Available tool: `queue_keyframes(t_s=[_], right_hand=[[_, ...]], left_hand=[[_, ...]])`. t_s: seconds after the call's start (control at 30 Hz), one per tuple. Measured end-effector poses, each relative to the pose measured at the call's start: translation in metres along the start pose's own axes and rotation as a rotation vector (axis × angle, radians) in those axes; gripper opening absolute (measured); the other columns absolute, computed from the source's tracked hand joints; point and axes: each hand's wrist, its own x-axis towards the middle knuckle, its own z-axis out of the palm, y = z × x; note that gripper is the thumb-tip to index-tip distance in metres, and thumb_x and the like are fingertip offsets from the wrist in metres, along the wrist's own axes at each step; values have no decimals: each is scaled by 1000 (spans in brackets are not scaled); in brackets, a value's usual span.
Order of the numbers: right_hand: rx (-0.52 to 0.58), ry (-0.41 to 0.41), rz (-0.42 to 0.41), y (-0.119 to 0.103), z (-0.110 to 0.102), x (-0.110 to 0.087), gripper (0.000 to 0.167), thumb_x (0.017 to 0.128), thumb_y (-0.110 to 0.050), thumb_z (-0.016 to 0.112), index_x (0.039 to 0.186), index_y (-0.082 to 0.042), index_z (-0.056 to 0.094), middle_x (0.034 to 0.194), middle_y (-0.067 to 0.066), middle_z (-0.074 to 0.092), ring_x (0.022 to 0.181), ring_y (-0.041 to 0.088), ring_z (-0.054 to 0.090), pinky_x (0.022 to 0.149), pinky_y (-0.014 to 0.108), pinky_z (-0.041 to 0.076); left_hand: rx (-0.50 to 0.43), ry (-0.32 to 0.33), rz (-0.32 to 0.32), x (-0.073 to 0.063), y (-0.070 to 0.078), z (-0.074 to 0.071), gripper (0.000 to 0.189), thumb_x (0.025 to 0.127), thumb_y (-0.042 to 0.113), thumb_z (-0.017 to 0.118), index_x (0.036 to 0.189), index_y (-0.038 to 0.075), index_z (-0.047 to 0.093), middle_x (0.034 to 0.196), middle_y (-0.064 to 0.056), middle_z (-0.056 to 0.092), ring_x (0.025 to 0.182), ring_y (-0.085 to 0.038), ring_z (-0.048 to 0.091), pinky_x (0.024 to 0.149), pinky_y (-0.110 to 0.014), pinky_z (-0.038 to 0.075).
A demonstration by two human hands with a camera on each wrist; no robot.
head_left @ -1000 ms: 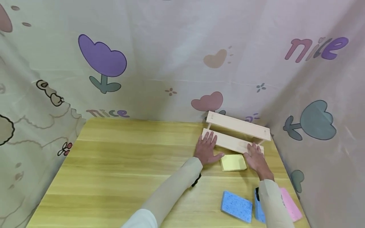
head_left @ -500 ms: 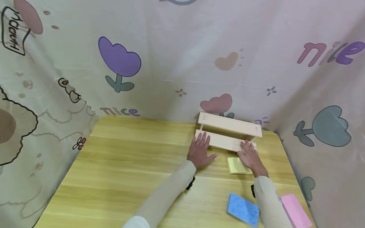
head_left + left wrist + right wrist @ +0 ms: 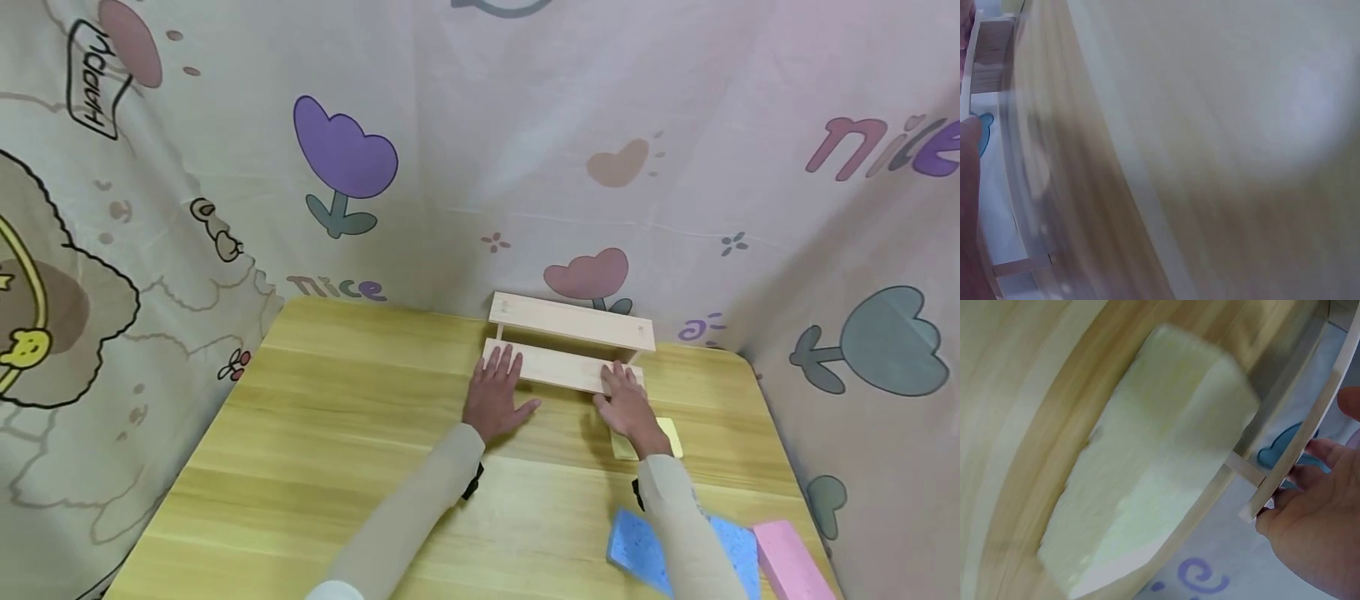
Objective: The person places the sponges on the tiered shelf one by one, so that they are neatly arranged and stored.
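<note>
A small pale wooden two-tier rack (image 3: 573, 323) stands at the back of the table, its upper board behind the lower front one. My left hand (image 3: 495, 402) lies with straight, spread fingers on the left end of the front board, thumb out to the side. On that board's right end rest the fingers of my right hand (image 3: 628, 408). A yellow sponge (image 3: 670, 437) lies on the table, partly hidden beneath the right hand and wrist. The right wrist view shows the sponge (image 3: 1160, 462) large, with the right fingers (image 3: 1307, 478) at the board's edge.
Two blue sponges, one at the left (image 3: 633, 542) and one at the right (image 3: 735, 542), lie near the right forearm, which partly covers them. Beside them is a pink sponge (image 3: 795, 558). A printed curtain (image 3: 450, 150) hangs behind the wooden table (image 3: 337, 433).
Both hands and the rack have shifted left along the back of the table. The yellow sponge, earlier between the hands, is now under the right one. The head view has also turned left.
</note>
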Motion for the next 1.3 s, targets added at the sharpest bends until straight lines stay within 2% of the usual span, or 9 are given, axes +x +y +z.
queue_keyframes(t_s=[0.2,0.43,0.63,0.8,0.87,0.97,1.07,1.2,1.3], right_hand=[[-11,-16,-20,-18,8,3,62,96,-29,35,150,-3,20,157,24,7,144,44,3,114,61,9],[-43,-13,-41,-37,19,3,66,95,-33,37,151,-4,19,158,22,8,145,42,4,114,60,11],[-62,-14,-64,-55,29,1,67,94,-33,36,151,-3,17,158,22,8,145,41,4,115,59,12],[-37,-10,-60,-65,32,-2,68,94,-33,37,151,-4,17,159,20,6,146,40,2,117,56,10],[-22,-7,-55,-67,32,-2,67,94,-32,38,151,-5,17,159,19,6,146,39,2,117,55,9],[-26,-10,-50,-66,32,-2,67,94,-32,38,152,-6,16,159,18,5,146,38,2,117,55,9],[-35,-14,-48,-66,32,-3,67,94,-32,38,152,-6,15,159,18,4,146,39,2,117,55,9],[-35,-10,-49,-66,33,-2,68,95,-31,41,152,-6,15,159,19,5,146,39,2,117,55,9],[-38,-18,-48,-68,34,-2,68,95,-32,42,152,-7,14,159,18,5,146,39,2,117,55,9]], left_hand=[[-66,-18,-33,-14,-17,-3,87,89,68,37,153,14,16,160,-7,10,148,-27,8,119,-49,12],[-83,-10,-38,-27,-34,-6,85,91,65,38,153,11,16,160,-10,10,147,-29,9,118,-51,12],[-95,-40,-55,-40,-50,-13,86,90,63,43,153,11,16,160,-10,10,147,-30,9,118,-52,12],[-57,-63,-25,-46,-64,-19,83,91,60,43,153,11,18,160,-10,12,147,-31,12,117,-52,16],[-78,-74,-7,-45,-69,-23,81,92,57,46,152,10,18,160,-11,11,147,-31,12,117,-52,15],[-147,-69,-8,-46,-76,-27,81,91,52,52,152,10,19,159,-12,11,147,-33,12,117,-53,14],[-273,-25,-66,-46,-82,-26,85,89,47,60,153,11,17,159,-15,11,146,-34,12,117,-53,17],[-543,23,-191,-46,-89,-21,93,87,38,66,154,16,5,160,-15,5,146,-35,12,114,-53,22],[-752,56,-264,-44,-93,-14,95,86,29,68,154,17,3,161,-12,4,145,-35,14,113,-54,24]])
